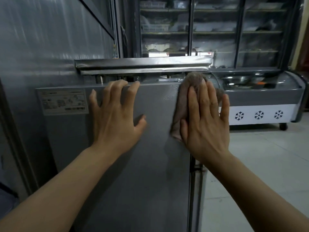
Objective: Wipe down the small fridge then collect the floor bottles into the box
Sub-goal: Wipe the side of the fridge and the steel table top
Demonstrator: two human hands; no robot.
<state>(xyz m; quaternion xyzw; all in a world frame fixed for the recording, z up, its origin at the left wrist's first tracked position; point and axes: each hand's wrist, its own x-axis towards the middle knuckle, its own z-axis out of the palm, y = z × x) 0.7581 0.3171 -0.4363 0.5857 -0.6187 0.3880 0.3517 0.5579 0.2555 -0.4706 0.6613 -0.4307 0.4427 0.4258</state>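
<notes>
A glass-door display cabinet (215, 30) stands behind a snowflake-marked chest freezer (260, 106) on wheels.

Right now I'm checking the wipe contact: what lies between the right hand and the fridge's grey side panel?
A brown cloth: in the head view the right hand presses it flat against the small fridge near its top right edge.

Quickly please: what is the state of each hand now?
Left hand: open, fingertips hooked over the fridge top edge.
Right hand: open, pressing the cloth flat against the fridge.
</notes>
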